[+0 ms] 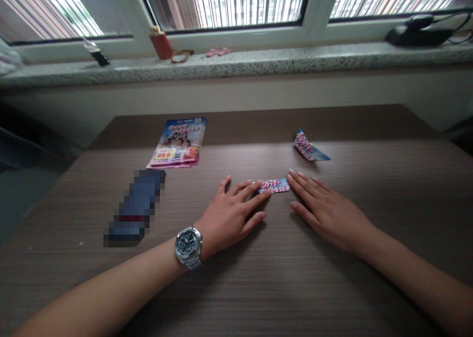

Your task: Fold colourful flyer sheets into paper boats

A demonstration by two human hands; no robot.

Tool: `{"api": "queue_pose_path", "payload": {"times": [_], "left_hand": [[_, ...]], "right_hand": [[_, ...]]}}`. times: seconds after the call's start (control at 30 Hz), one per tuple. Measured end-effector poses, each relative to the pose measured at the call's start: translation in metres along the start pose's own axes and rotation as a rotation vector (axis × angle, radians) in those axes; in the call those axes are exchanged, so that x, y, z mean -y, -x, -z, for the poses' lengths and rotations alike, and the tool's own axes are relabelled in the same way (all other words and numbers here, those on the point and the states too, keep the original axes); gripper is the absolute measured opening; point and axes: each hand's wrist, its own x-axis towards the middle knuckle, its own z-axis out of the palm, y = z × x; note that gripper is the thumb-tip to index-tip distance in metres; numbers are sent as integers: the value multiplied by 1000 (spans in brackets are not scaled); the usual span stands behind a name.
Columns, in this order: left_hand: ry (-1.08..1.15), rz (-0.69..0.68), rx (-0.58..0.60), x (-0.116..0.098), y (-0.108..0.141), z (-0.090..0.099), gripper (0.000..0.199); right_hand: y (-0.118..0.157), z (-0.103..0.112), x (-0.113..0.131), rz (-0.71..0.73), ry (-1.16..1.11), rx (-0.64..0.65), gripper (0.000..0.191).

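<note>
A small strip of folded printed paper [275, 185], red, white and blue, lies flat on the table between my hands. My left hand [234, 209], a metal watch [188, 246] on its wrist, rests with fingers spread, two fingertips on the strip's left end. At the strip's right end, the fingertips of my right hand [321, 206] touch or nearly touch its edge; that hand lies flat with its fingers stretched out. Farther back stands a folded paper piece [306, 147] with the same print, partly raised off the table.
A stack of printed flyers [181, 142] lies at the back left of the brown table [236, 297]. In front of it is a dark, pixelated oblong object [138, 206]. The stone windowsill [266, 63] behind holds a red case [161, 45] and a black device [419, 34].
</note>
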Motion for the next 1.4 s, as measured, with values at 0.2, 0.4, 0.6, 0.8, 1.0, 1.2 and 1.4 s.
{"api": "queue_pose_path", "payload": {"times": [0.2,0.4,0.6,0.8,1.0,1.2,1.4], "left_hand": [[-3,-20,-37,3,-6,-2,46],[59,-91,-46,9,-9,-4,47],[85,-117,-76,10,-13,-3,42],[84,-127,-110,11,-15,-3,39],[73,-115,-159,12,-17,-5,34],[90,-157,-245,11,-18,-6,26],[77,-57,-365,9,-14,-4,19]], "right_hand": [[-5,2,1,24,14,-54,60],[-11,1,-4,73,-23,-129,50],[-15,0,-8,99,-105,-201,43],[-19,6,-2,177,-183,-188,31],[-19,11,3,237,-221,-196,31],[-17,13,6,251,-247,-225,29],[-13,19,18,109,-403,-416,20]]}}
